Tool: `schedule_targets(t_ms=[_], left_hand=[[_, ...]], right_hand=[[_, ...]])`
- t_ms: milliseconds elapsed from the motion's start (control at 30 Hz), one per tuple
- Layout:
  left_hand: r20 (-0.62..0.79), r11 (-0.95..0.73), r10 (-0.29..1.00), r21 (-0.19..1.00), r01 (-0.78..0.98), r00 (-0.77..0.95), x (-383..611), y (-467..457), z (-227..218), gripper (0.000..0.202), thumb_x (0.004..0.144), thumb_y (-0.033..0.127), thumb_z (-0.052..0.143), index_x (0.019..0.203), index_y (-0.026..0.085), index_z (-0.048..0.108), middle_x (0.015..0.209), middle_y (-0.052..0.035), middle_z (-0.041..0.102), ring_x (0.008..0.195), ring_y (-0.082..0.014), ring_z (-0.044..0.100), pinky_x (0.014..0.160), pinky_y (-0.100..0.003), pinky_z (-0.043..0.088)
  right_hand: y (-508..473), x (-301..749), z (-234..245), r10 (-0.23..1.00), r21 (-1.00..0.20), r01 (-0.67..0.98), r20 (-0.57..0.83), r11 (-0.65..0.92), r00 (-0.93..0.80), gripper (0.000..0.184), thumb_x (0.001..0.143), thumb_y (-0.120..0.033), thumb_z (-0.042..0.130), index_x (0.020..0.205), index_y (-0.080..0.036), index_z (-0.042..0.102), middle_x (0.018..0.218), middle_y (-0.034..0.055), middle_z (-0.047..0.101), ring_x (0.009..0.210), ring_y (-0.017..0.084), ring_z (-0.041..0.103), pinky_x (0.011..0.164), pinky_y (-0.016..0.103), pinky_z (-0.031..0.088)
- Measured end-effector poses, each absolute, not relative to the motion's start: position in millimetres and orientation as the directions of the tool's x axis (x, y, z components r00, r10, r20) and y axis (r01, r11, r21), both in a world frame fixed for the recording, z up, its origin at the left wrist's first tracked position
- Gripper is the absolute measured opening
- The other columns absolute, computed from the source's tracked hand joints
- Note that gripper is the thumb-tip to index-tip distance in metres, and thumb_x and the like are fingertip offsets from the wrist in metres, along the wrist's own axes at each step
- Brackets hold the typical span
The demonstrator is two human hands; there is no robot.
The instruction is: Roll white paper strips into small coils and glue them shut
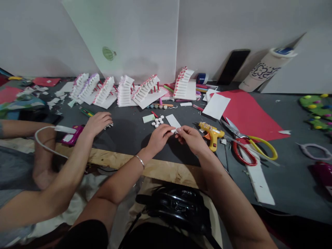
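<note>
Small white rounded piece [173, 131] pinched in my left hand [158, 138]

I work at a flat, dark grey tabletop [127, 138]. On the right lies a large, flat red sheet [249, 107]. Metal-bladed scissors [239, 134] with one red and one yellow handle loop lie partly on the sheet. A yellow glue gun [213, 135] with an orange trigger lies to the right of my right hand [191, 138]. A white rectangular card [172, 120] lies flat just beyond my fingertips; left of it rests a cluster of white discs [158, 122].

Grip: my left thumb and fingers pinch the piece near the card's near end. My right fingertips are drawn together just beside it; whether they also grasp it, I cannot tell.
</note>
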State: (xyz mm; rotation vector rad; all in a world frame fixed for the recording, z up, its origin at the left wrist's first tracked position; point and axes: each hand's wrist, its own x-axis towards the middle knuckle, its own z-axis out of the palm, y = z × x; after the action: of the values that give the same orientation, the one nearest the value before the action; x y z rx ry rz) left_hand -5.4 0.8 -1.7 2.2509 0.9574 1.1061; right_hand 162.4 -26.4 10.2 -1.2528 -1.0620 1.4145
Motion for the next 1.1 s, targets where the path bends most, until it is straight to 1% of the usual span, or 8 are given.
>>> schedule_targets(t_ms=[167,267,400,500,633,833,967,1100], left_hand=[[0.51,-0.647,0.76,0.656,0.389,0.403,-4.7,-0.9,1.1,0.02,0.094,0.031,0.053,0.101,0.019,0.068,0.096,-0.0065,0.067,0.093,-0.0172,0.062,0.083,-0.031,0.05],[0.519,-0.641,0.766,0.662,0.388,0.379,-4.0,-1.7,0.3,0.02,0.094,0.031,0.054,0.1,0.019,0.068,0.096,-0.0065,0.068,0.092,-0.0173,0.063,0.083,-0.032,0.05],[0.519,-0.632,0.774,0.673,0.384,0.364,-3.1,-2.4,-0.9,0.02,0.094,0.033,0.055,0.099,0.02,0.068,0.095,-0.0062,0.068,0.09,-0.017,0.063,0.081,-0.032,0.05],[0.497,-0.615,0.786,0.694,0.374,0.368,-2.8,-2.6,-1.0,0.02,0.092,0.034,0.057,0.099,0.02,0.069,0.094,-0.0057,0.068,0.087,-0.0167,0.063,0.079,-0.031,0.05],[0.47,-0.59,0.798,0.736,0.331,0.376,-3.1,-2.2,-0.1,0.02,0.09,0.036,0.06,0.095,0.019,0.069,0.09,-0.0051,0.067,0.079,-0.0151,0.061,0.07,-0.028,0.049],[0.461,-0.571,0.811,0.755,0.321,0.36,-3.9,-1.6,1.1,0.025,0.086,0.043,0.064,0.088,0.018,0.067,0.085,-0.0037,0.065,0.076,-0.0148,0.06,0.067,-0.027,0.047],[0.48,-0.583,0.806,0.747,0.32,0.347,-3.6,-1.2,0.4,0.031,0.082,0.049,0.067,0.084,0.018,0.064,0.081,-0.0022,0.062,0.075,-0.0147,0.057,0.068,-0.027,0.047],[0.482,-0.573,0.815,0.751,0.328,0.321,-3.1,-1.0,-0.6,0.031,0.082,0.049,0.066,0.082,0.018,0.062,0.081,-0.0017,0.061,0.074,-0.0143,0.056,0.067,-0.027,0.046]], right_hand=[[-26.6,161.2,13.0,0.963,-0.943,-0.194,-0.258,-0.269,-0.083,0.042,0.062,-0.058,0.074,0.067,-0.019,0.057,0.059,-0.0035,0.058,0.046,0.007,0.044,0.044,0.022,0.034],[-27.4,160.3,15.3,0.954,-0.93,-0.215,-0.282,-0.299,-0.106,0.043,0.06,-0.057,0.076,0.066,-0.019,0.056,0.058,-0.0039,0.058,0.046,0.006,0.045,0.044,0.022,0.034],[-27.9,161.0,17.0,0.939,-0.917,-0.214,-0.312,-0.337,-0.144,0.042,0.062,-0.055,0.075,0.066,-0.019,0.055,0.057,-0.0045,0.056,0.045,0.006,0.044,0.042,0.021,0.033],[-28.2,162.4,17.4,0.922,-0.901,-0.218,-0.338,-0.374,-0.188,0.042,0.063,-0.055,0.075,0.065,-0.02,0.052,0.055,-0.0059,0.051,0.043,0.005,0.039,0.04,0.02,0.028],[-29.2,162.7,17.7,0.904,-0.872,-0.262,-0.361,-0.414,-0.228,0.045,0.061,-0.054,0.077,0.064,-0.02,0.047,0.055,-0.0082,0.043,0.044,0.004,0.033,0.038,0.018,0.02],[-29.6,161.0,15.2,0.851,-0.785,-0.342,-0.427,-0.516,-0.306,0.048,0.057,-0.05,0.081,0.067,-0.02,0.045,0.058,-0.0085,0.039,0.047,0.004,0.031,0.039,0.016,0.015],[-30.3,158.9,13.9,0.869,-0.797,-0.354,-0.411,-0.489,-0.273,0.049,0.056,-0.052,0.082,0.068,-0.02,0.047,0.059,-0.0075,0.042,0.05,0.006,0.037,0.038,0.015,0.018],[-31.4,153.7,12.7,0.917,-0.866,-0.308,-0.351,-0.394,-0.188,0.047,0.058,-0.057,0.079,0.069,-0.021,0.052,0.056,-0.0061,0.045,0.051,0.008,0.042,0.035,0.015,0.024]])
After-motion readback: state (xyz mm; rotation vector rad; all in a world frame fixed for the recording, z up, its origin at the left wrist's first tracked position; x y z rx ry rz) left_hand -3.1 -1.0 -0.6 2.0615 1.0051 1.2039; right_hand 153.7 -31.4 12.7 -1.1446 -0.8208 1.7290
